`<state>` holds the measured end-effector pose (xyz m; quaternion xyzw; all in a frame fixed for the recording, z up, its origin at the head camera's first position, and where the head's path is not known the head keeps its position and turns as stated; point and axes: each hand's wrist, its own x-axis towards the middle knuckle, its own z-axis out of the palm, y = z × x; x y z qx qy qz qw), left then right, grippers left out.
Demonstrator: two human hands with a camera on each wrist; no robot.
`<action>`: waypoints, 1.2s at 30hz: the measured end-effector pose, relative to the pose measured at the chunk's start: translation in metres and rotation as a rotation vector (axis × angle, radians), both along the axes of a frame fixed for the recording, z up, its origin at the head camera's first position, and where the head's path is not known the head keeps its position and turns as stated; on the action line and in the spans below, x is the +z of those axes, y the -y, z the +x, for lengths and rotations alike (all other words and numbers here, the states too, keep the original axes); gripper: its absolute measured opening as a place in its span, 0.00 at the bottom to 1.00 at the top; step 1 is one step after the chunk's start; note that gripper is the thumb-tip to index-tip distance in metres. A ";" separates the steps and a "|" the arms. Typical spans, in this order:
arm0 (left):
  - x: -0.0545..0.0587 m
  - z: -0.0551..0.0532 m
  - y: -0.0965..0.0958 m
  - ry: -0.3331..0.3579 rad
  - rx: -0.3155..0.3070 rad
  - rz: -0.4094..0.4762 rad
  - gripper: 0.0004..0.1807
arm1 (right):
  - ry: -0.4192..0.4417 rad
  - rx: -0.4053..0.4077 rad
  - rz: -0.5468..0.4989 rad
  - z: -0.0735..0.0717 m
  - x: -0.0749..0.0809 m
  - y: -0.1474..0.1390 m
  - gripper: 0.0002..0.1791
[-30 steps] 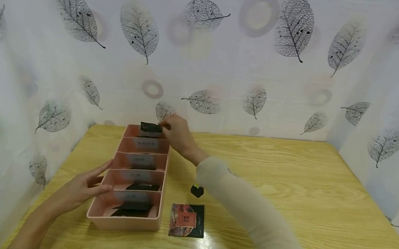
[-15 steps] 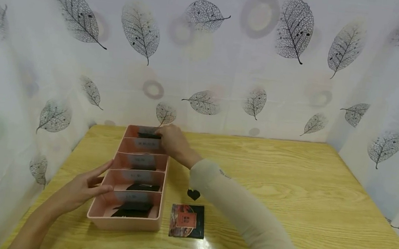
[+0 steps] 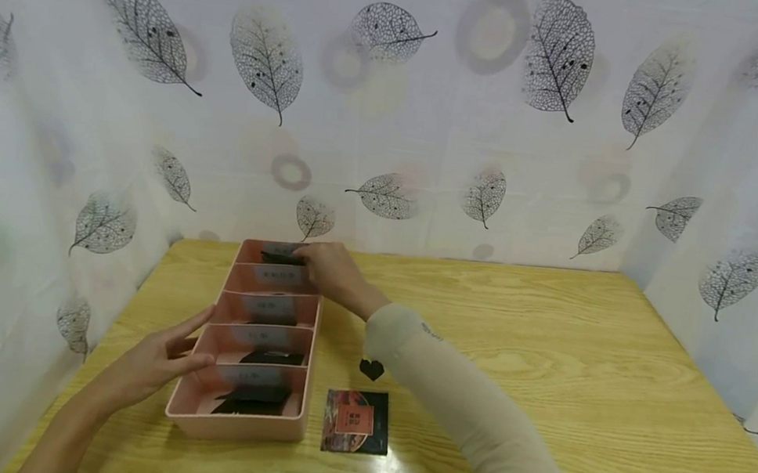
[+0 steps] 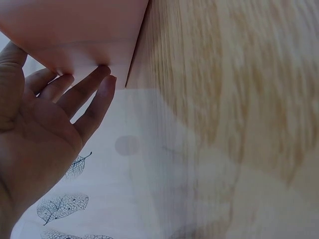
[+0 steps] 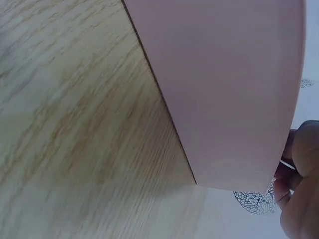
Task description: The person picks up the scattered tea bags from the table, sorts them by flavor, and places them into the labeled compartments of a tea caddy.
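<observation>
A long pink box with several compartments stands on the left of the table. Each divider bears a greyish label with dark writing. My left hand holds the box's left wall, thumb over the rim and fingers against the outside, as the left wrist view also shows. In the farthest compartment my right hand pinches the right end of a black sachet; its fingertips are partly hidden. More black sachets lie in the nearer compartments. The right wrist view shows curled fingers past the box's rim.
Right of the box lies a flat printed sachet with a red square. Behind it is a small black heart-shaped piece, near my right sleeve. A leaf-patterned curtain encloses the wooden table's back and sides.
My right hand has lowered the black sachet from above the far compartment down into it, then stayed nearly still. The left hand keeps its place on the box.
</observation>
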<state>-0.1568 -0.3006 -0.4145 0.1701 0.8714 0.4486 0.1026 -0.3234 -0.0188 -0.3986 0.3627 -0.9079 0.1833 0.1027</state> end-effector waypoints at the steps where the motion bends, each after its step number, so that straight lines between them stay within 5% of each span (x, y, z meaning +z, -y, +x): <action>1: 0.000 0.000 0.000 -0.001 0.001 -0.001 0.42 | 0.006 0.010 -0.013 0.000 0.000 0.000 0.17; 9: 0.000 0.001 -0.001 0.001 0.003 -0.009 0.42 | 0.019 0.132 -0.059 0.002 0.003 -0.002 0.16; 15: 0.001 0.000 -0.002 0.006 0.004 -0.011 0.42 | -0.017 0.175 -0.134 0.016 0.011 -0.016 0.16; 23: 0.000 0.000 -0.001 0.012 -0.003 -0.008 0.42 | 0.086 0.086 -0.260 0.054 0.015 -0.061 0.16; 36: 0.001 0.001 -0.003 0.022 -0.003 0.007 0.42 | 0.315 0.039 -0.179 0.133 0.015 -0.119 0.18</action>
